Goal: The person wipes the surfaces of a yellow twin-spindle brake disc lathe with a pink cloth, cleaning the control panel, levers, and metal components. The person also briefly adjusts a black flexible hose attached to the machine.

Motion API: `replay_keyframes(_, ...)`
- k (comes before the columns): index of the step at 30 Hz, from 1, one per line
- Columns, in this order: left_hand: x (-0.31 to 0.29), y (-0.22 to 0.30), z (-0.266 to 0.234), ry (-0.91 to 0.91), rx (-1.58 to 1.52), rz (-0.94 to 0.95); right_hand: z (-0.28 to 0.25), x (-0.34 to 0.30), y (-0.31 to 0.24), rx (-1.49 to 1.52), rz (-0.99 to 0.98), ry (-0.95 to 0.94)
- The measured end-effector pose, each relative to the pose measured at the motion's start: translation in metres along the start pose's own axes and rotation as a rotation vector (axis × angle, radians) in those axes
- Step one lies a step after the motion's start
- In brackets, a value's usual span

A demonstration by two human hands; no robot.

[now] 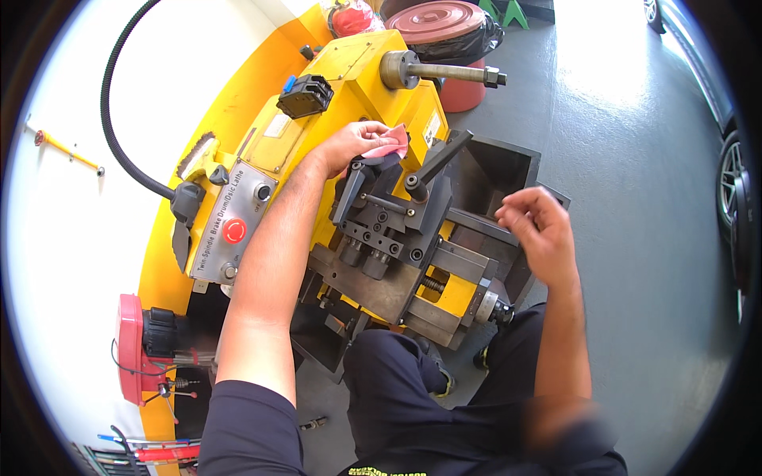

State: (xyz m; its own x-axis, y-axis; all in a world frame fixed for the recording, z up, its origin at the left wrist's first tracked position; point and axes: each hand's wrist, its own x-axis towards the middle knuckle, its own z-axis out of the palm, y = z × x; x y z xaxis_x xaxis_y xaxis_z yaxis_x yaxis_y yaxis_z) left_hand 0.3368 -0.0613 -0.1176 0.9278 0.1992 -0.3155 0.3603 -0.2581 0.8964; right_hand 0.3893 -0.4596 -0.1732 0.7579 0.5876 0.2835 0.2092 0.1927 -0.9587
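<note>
My left hand [357, 145] is closed on a pink cloth [387, 143], pressed against the far side of the dark tool post on a yellow brake lathe [317, 135]. Just right of the cloth, a black clamp lever [441, 163] rises at a slant from the tool holder [381, 222]. My right hand [541, 226] hangs in the air above the machine's right edge, beside the dark chip tray [496, 170]. Its fingers curl toward the thumb, and I cannot make out anything between them.
A control panel [232, 226] with a red stop button is on the left. A threaded spindle [448, 73] juts out at the far end. Behind it stands a lidded red bin [463, 91]. A red drill press [131, 349] is at lower left, and a car wheel [730, 178] at far right.
</note>
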Motion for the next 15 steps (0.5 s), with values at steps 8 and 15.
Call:
replay_keyframes(8, 0.002, 0.023, 0.013, 0.119, 0.164, -0.037, -0.037, -0.008, 0.102, 0.225, 0.214, 0.258)
replay_keyframes(15, -0.025, 0.02, -0.002, 0.002, 0.203, -0.12, -0.037, 0.013, 0.123, 0.163, 0.205, 0.253)
